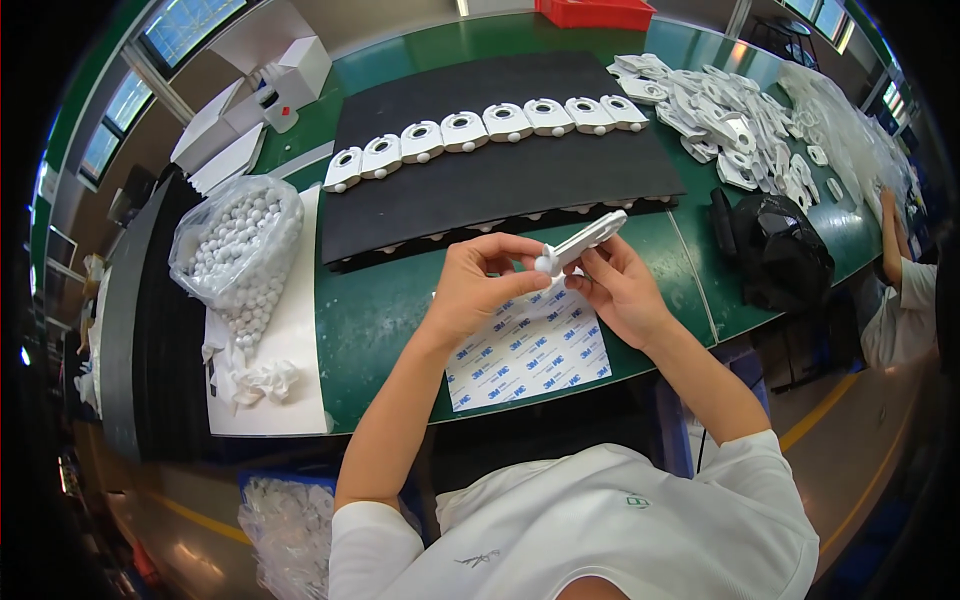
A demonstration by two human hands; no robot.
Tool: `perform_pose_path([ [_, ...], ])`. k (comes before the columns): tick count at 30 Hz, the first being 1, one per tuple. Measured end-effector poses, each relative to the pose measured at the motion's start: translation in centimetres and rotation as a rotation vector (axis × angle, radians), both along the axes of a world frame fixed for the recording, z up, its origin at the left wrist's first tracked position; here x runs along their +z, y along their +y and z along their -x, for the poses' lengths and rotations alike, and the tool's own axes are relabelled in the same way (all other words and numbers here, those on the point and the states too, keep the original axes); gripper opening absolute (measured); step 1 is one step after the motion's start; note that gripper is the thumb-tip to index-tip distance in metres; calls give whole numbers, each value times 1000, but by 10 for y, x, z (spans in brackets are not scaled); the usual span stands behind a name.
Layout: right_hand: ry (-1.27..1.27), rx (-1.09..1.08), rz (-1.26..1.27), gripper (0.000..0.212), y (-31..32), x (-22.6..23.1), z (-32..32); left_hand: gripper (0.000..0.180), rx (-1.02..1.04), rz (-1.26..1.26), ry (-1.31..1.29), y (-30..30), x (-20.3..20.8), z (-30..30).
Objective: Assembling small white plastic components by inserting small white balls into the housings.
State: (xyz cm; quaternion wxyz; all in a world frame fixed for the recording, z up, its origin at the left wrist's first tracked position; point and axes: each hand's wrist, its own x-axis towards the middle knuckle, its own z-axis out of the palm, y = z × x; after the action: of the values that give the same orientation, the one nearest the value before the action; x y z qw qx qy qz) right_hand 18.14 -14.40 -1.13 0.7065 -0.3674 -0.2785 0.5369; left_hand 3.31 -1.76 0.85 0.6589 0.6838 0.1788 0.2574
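Note:
Above the front of the table, my right hand (622, 290) grips a flat white plastic part (590, 238), tilted with its far end up to the right. A small white ball (546, 264) sits at the part's near end, between the thumb and fingers of my left hand (488, 282). Whether the ball is fixed to the part cannot be seen. Under both hands lies a white sheet with blue print (530, 360). Beyond them, a row of similar white parts (463, 131), each with a ball at its near edge, rests on a black foam board (500, 185).
Left of the board stands a clear bag of white balls (240, 240), with crumpled paper (265, 382) nearby. A heap of loose white parts (725, 120) covers the far right, beside a black plastic bag (775, 250). Another person's arm (892, 235) reaches in at the right edge.

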Motion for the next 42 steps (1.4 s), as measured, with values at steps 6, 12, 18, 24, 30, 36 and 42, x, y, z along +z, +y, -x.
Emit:
perform_pose_path([
  [6, -287, -87, -26, 23, 13, 14, 8, 34, 73, -14, -52, 2, 0, 5],
  [12, -685, -2, -113, 31, 75, 93, 16, 44, 109, 315, -323, 19, -3, 12],
  [18, -935, 36, -89, 44, 188, 92, 49, 36, 138, 908, -333, 31, -5, 14],
  [24, -803, 372, 295, 29, 242, 68, 91, 24, 175, 1071, -389, 25, 4, 16],
  [30, -804, 406, 465, 37, 252, 60, 94, 19, 152, 1070, -456, 25, 2, 19],
  [36, -839, 338, 247, 37, 219, 68, 60, 27, 57, 998, -292, 33, -9, 13],
  [42, -1436, 32, -159, 27, 141, 99, -25, 28, 212, 947, -187, 39, -13, 20],
])
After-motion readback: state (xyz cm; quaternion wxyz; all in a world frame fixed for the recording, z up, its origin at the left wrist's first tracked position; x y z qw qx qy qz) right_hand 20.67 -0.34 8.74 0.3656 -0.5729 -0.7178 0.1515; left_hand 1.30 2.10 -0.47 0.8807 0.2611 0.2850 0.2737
